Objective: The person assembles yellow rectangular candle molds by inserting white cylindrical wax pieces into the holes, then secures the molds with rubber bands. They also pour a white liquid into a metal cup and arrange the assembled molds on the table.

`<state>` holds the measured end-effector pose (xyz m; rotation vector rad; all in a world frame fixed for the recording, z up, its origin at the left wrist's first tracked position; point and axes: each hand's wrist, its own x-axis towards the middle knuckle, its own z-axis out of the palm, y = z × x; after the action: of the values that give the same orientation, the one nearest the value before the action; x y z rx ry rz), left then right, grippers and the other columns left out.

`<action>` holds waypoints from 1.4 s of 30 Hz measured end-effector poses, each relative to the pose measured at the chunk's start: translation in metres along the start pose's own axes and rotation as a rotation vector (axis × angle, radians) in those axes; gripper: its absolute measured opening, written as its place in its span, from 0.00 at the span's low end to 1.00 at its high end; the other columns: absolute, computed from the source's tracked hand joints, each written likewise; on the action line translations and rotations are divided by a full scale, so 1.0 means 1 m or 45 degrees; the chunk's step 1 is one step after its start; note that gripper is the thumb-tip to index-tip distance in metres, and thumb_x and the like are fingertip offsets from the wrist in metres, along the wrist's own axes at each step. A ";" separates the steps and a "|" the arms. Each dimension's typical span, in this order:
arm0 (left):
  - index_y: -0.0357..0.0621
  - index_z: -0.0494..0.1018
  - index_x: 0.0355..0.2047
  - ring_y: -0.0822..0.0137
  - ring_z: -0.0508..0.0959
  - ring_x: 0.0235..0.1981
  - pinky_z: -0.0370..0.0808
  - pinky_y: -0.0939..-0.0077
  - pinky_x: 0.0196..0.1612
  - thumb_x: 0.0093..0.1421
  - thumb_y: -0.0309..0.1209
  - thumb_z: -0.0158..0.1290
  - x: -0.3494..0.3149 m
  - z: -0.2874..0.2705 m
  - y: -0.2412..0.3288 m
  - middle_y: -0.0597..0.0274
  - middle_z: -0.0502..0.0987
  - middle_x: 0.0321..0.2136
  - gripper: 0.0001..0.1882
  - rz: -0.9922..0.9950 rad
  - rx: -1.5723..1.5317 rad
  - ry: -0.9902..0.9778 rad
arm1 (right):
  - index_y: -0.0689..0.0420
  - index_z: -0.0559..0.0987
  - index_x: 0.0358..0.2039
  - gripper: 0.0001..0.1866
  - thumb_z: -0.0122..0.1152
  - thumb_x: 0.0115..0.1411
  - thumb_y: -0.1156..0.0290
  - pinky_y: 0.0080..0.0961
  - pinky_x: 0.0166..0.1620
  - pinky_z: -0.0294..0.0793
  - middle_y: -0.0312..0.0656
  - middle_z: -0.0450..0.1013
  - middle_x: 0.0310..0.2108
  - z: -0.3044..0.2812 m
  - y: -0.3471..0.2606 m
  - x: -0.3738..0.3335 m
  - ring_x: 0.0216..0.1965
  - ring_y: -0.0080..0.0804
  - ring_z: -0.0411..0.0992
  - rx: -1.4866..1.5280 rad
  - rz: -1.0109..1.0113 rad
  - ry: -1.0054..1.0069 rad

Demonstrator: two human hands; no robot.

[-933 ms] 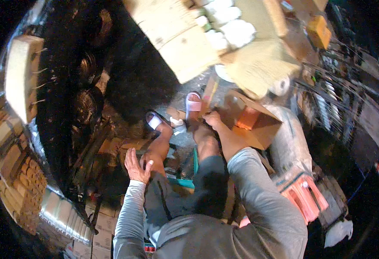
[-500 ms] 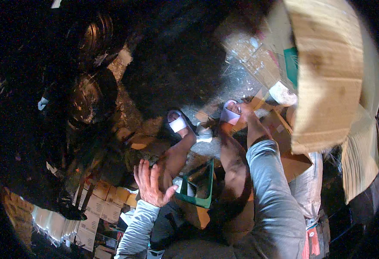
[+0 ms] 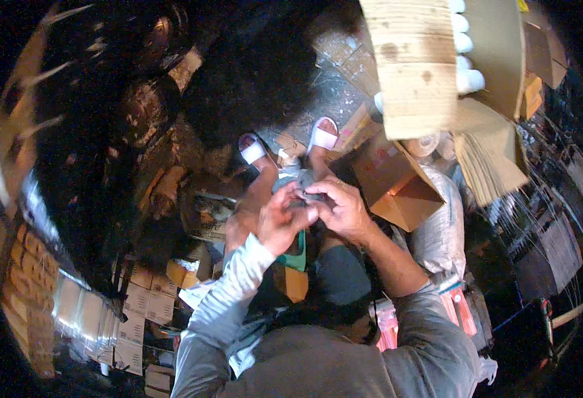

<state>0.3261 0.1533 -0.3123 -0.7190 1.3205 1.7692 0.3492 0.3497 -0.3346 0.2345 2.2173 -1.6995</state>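
Here, the bare left hand [image 3: 281, 219] and right hand [image 3: 344, 209] were half curled around a blurry grey thing [image 3: 307, 178], near the left edge of a brown cardboard box [image 3: 386, 178]. I couldn't tell which held it.

Dim, grainy scene, bent and black toward the rim; upper left deeply shadowed, cardboard flap [image 3: 417, 79] bright, left hand [image 3: 281, 221] blurred.

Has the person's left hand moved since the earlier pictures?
Yes. Judged against the open brown box beside the pale sack, the left hand has shifted rightward and somewhat forward, closing in on the right hand.
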 end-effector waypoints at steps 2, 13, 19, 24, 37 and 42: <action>0.42 0.75 0.46 0.70 0.79 0.47 0.78 0.70 0.52 0.65 0.17 0.61 -0.008 0.023 0.010 0.64 0.81 0.43 0.12 0.037 -0.418 -0.029 | 0.61 0.76 0.54 0.16 0.64 0.66 0.82 0.25 0.48 0.78 0.40 0.80 0.42 0.006 -0.047 -0.014 0.44 0.28 0.79 0.170 0.181 0.089; 0.47 0.70 0.42 0.71 0.67 0.23 0.71 0.66 0.32 0.67 0.16 0.53 -0.115 0.049 0.155 0.67 0.69 0.24 0.10 0.112 -0.608 -0.043 | 0.62 0.72 0.62 0.23 0.62 0.66 0.77 0.37 0.48 0.77 0.42 0.76 0.41 -0.016 -0.210 -0.036 0.41 0.33 0.75 2.070 0.349 0.295; 0.48 0.68 0.46 0.76 0.59 0.15 0.58 0.75 0.17 0.57 0.09 0.48 -0.180 0.060 0.207 0.73 0.61 0.17 0.21 0.349 -0.454 0.048 | 0.66 0.79 0.52 0.15 0.64 0.65 0.77 0.36 0.38 0.76 0.37 0.74 0.28 -0.061 -0.281 -0.076 0.26 0.25 0.70 1.735 0.440 -0.153; 0.42 0.72 0.45 0.75 0.69 0.14 0.66 0.73 0.18 0.57 0.12 0.54 -0.235 0.087 0.204 0.69 0.71 0.17 0.17 0.568 -0.104 0.024 | 0.65 0.80 0.45 0.10 0.67 0.63 0.80 0.26 0.29 0.73 0.35 0.74 0.27 -0.098 -0.311 -0.116 0.23 0.21 0.68 1.106 0.492 -0.085; 0.37 0.75 0.23 0.73 0.75 0.17 0.70 0.75 0.20 0.59 0.23 0.64 -0.238 0.101 0.224 0.60 0.79 0.19 0.10 0.479 0.024 -0.120 | 0.58 0.76 0.28 0.13 0.63 0.71 0.71 0.23 0.24 0.65 0.31 0.67 0.20 -0.127 -0.356 -0.072 0.18 0.18 0.62 0.843 0.248 -0.358; 0.42 0.72 0.21 0.67 0.77 0.22 0.75 0.71 0.28 0.59 0.19 0.62 -0.236 0.053 0.276 0.60 0.78 0.23 0.12 0.510 -0.391 -0.145 | 0.59 0.78 0.33 0.06 0.68 0.67 0.75 0.19 0.23 0.65 0.31 0.71 0.23 -0.099 -0.411 -0.002 0.19 0.16 0.65 0.670 0.178 -0.268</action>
<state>0.2144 0.1048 0.0338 -0.5287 1.1863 2.3338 0.1994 0.3332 0.0605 0.3095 1.5392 -2.0877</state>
